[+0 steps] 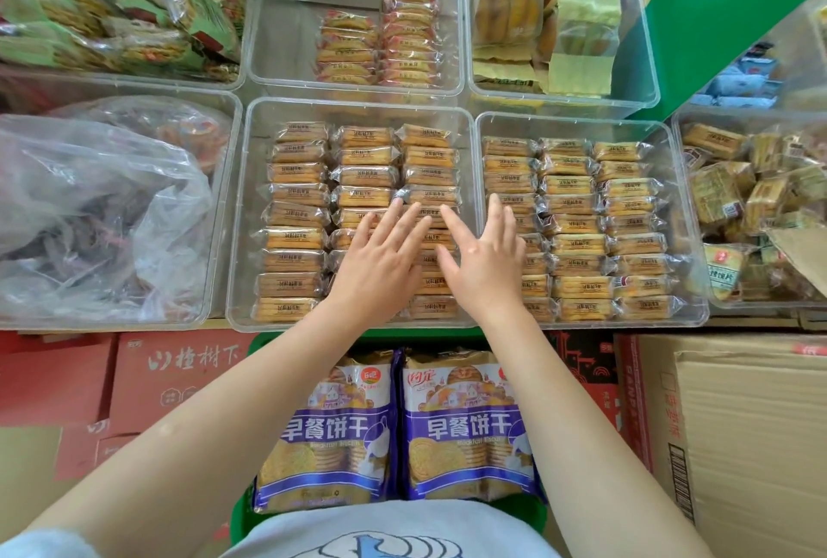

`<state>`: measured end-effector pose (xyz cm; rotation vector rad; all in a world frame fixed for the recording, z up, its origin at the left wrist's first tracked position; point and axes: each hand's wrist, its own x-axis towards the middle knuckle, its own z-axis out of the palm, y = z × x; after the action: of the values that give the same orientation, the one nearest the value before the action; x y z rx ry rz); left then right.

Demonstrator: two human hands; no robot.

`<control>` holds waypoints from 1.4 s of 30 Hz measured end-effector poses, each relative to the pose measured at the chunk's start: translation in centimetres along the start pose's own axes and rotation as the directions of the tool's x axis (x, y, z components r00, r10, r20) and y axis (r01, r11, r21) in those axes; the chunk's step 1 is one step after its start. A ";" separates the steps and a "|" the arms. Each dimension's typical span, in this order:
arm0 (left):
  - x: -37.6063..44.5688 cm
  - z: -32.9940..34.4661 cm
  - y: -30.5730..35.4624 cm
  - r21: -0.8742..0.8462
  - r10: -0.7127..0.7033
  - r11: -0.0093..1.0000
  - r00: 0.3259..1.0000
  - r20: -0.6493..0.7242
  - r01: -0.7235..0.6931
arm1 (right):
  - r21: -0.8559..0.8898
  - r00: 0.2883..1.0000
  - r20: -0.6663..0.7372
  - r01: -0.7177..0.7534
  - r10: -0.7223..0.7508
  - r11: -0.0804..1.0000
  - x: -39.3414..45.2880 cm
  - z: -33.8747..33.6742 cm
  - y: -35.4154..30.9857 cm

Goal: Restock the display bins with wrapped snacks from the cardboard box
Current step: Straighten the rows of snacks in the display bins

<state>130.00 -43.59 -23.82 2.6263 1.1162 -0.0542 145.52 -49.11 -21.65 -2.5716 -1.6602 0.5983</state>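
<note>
Both hands flat, fingers straight and spread, grasping nothing: left hand (pixel 380 253) pressing on the right-hand column of snacks (pixel 295 217) in the centre bin (pixel 358 106); right hand (pixel 485 255) over the wall shared with the right bin (pixel 577 121), fingertips on that bin's left column. Both bins packed in three tidy columns, near full. Cardboard box (pixel 738 436) at lower right, beside the shelf's front edge, contents not visible. Risks, as judged: uneven pressure tipping or sliding packets out of row; hard pressing cracking the biscuits; crowded top rows spilling over the front rim. Legible writing: purple bags (pixel 394 428) below the front edge, "早餐饼干" and "Breakfast Biscuit"; red carton (pixel 179 378), "橡树下". Packet print too small to read.
</note>
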 end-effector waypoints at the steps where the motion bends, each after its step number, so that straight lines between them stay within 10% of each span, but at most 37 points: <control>1: 0.1 0.0 -0.1 0.025 0.009 1.000 0.999 0.052 -0.011 | -0.030 1.000 0.016 -0.006 0.006 1.000 0.2 0.2 -0.1; 13: 0.2 0.2 -0.7 0.032 0.018 0.999 1.000 0.014 -0.018 | 0.053 0.930 -0.365 -0.023 0.041 0.998 1.0 1.2 0.6; 42: 0.5 0.6 -0.1 0.091 0.072 0.993 0.992 0.100 -0.081 | -0.075 0.886 -0.464 -0.044 0.004 0.996 3.6 1.3 -0.9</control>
<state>130.30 -43.34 -24.53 2.7156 1.0028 -0.2210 145.63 -45.79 -23.77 -2.5185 -1.5112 -0.0973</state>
